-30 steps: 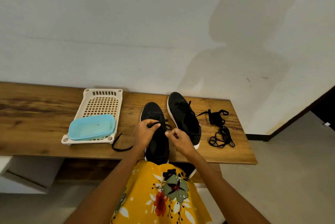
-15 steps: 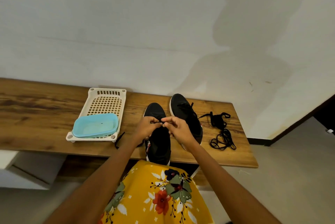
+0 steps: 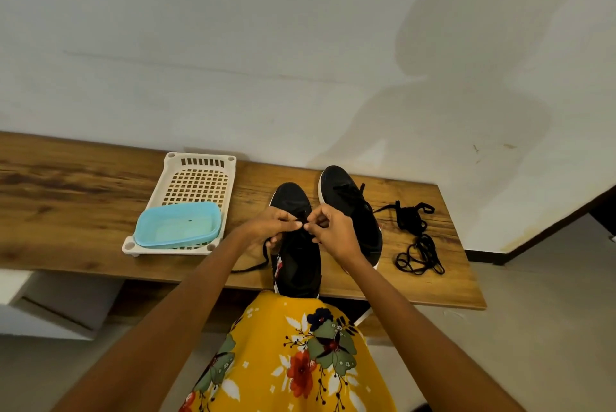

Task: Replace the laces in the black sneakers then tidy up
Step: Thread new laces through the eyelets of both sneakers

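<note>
Two black sneakers stand side by side on the wooden table [image 3: 66, 198]. The nearer, left sneaker [image 3: 296, 265] overhangs the front edge, and both hands meet above its lacing area. My left hand [image 3: 276, 223] and my right hand [image 3: 330, 228] each pinch the black lace [image 3: 263, 258] of this shoe, fingertips almost touching. One loose end of that lace trails down to the left onto the table. The right sneaker [image 3: 346, 198] behind my right hand is laced. A heap of loose black laces [image 3: 416, 238] lies to its right.
A white perforated plastic tray [image 3: 196, 178] sits left of the shoes, with a light blue plastic container [image 3: 180, 225] resting in its near end. A white wall rises right behind the table. My yellow floral garment [image 3: 293, 355] fills the bottom centre.
Both hands moved up and toward each other over the left sneaker; they now meet, pinching the lace. The camera view shifted slightly.
</note>
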A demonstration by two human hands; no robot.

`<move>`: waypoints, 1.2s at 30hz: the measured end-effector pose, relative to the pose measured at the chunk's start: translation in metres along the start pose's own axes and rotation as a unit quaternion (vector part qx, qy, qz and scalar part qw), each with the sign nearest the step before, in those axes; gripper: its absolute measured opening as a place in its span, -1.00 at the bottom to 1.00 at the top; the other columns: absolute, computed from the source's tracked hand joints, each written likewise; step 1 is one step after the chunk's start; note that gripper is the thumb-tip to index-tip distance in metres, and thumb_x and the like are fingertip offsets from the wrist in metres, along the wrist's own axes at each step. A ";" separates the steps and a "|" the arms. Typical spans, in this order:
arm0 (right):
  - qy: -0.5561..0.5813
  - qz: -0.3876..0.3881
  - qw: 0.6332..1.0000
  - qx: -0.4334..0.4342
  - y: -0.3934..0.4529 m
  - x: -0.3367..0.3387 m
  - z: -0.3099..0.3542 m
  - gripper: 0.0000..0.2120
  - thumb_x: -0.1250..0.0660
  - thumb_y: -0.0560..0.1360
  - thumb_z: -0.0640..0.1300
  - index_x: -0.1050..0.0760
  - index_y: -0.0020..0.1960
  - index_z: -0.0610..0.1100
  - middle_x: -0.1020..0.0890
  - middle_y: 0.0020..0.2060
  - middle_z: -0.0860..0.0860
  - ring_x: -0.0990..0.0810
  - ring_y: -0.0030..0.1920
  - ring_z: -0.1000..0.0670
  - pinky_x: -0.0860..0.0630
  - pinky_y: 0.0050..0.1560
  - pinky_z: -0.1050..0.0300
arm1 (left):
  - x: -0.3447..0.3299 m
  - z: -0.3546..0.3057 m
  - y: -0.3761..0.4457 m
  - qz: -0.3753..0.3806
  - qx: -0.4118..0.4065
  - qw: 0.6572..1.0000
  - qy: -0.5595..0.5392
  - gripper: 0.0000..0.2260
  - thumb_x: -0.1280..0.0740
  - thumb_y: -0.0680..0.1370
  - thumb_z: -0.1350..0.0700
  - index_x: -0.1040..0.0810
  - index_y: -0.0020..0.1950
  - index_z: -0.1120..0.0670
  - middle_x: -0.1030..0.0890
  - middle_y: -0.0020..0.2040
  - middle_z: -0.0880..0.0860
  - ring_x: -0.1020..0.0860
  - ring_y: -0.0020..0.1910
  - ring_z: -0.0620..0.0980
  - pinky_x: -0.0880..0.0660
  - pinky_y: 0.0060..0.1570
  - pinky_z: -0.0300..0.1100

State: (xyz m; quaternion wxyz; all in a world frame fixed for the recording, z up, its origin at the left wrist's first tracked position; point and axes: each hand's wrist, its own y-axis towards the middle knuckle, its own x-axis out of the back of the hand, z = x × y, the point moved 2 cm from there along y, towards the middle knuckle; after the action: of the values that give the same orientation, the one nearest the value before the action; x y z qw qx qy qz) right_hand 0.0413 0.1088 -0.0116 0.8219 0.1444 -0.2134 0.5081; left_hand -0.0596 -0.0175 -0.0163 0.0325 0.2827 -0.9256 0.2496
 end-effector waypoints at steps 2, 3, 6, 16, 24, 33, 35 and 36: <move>-0.002 0.019 1.000 0.004 0.002 0.001 -0.001 -0.93 -0.43 0.45 -0.24 -0.54 -0.13 -0.18 -0.61 -0.22 -0.05 -0.60 -0.24 0.08 -0.58 -0.28 0.27 | 0.000 -0.004 -0.001 -0.013 -0.027 0.998 0.055 -0.82 -0.36 0.53 0.13 -0.51 0.08 0.16 -0.45 -0.43 -0.01 -0.32 -0.65 -0.19 -0.26 -0.62 -0.36; -0.001 0.037 0.999 0.004 0.002 0.002 -0.001 -0.92 -0.44 0.44 -0.24 -0.54 -0.12 -0.17 -0.61 -0.23 -0.04 -0.60 -0.24 0.08 -0.58 -0.27 0.27 | 0.000 -0.006 -0.002 -0.019 -0.044 0.996 0.074 -0.85 -0.35 0.53 0.16 -0.51 0.07 0.17 -0.48 -0.38 0.00 -0.35 -0.65 -0.20 -0.27 -0.62 -0.38; 0.011 0.112 0.994 -0.015 0.006 0.008 0.002 -0.80 -0.44 0.45 -0.17 -0.51 0.06 -0.11 -0.61 -0.23 0.06 -0.58 -0.20 0.17 -0.51 -0.16 0.33 | -0.002 -0.012 -0.005 -0.015 -0.087 0.990 0.112 -0.88 -0.30 0.55 0.22 -0.51 0.07 0.20 -0.48 -0.31 -0.02 -0.40 -0.61 -0.24 -0.31 -0.57 -0.44; -0.074 0.235 0.965 -0.084 0.044 0.016 0.026 -0.79 -0.24 0.58 -0.26 -0.56 0.16 -0.27 -0.58 -0.26 0.01 -0.53 -0.26 0.12 -0.50 -0.23 0.35 | 0.003 -0.012 -0.004 0.036 -0.104 0.979 0.172 -0.93 -0.16 0.62 0.22 -0.36 -0.02 0.05 -0.40 -0.40 0.01 -0.34 -0.59 -0.20 -0.29 -0.58 -0.34; 0.081 0.228 0.948 -0.206 0.038 0.014 0.018 -0.80 -0.34 0.52 -0.28 -0.57 0.10 -0.35 -0.58 -0.32 -0.06 -0.54 -0.35 0.09 -0.53 -0.36 0.33 | -0.021 0.012 -0.004 -0.187 -0.188 0.959 0.099 -0.85 -0.26 0.55 0.30 -0.40 -0.09 0.05 -0.47 -0.22 -0.07 -0.44 -0.27 -0.21 -0.38 -0.28 -0.44; 0.075 0.269 0.942 -0.184 0.032 0.014 0.015 -0.77 -0.40 0.49 -0.21 -0.57 0.12 -0.24 -0.61 -0.24 -0.03 -0.59 -0.28 0.13 -0.59 -0.18 0.30 | -0.024 0.012 -0.011 -0.261 -0.191 0.945 0.044 -0.89 -0.33 0.49 0.32 -0.51 -0.08 0.12 -0.52 -0.18 -0.12 -0.49 -0.17 -0.26 -0.39 -0.19 -0.53; 0.034 0.267 0.953 -0.139 0.026 0.013 0.015 -0.72 -0.45 0.45 -0.20 -0.56 0.14 -0.20 -0.61 -0.25 0.03 -0.58 -0.31 0.20 -0.52 -0.23 0.35 | -0.024 0.013 -0.010 -0.268 -0.185 0.945 0.040 -0.88 -0.34 0.49 0.30 -0.52 -0.09 0.09 -0.53 -0.19 -0.12 -0.50 -0.19 -0.24 -0.41 -0.22 -0.49; 0.008 0.254 0.960 -0.114 0.023 0.011 0.014 -0.73 -0.45 0.44 -0.22 -0.56 0.13 -0.19 -0.61 -0.28 0.05 -0.56 -0.36 0.23 -0.49 -0.26 0.36 | -0.025 0.013 -0.010 -0.269 -0.182 0.945 0.034 -0.88 -0.34 0.48 0.30 -0.52 -0.10 0.09 -0.54 -0.20 -0.11 -0.51 -0.19 -0.23 -0.43 -0.23 -0.47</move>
State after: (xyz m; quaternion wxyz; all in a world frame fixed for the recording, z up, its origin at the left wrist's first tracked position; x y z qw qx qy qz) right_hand 0.0216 0.1212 0.0068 0.6783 -0.0132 -0.2926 0.6738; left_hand -0.0320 -0.0177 -0.0281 0.1811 0.5017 -0.8431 0.0684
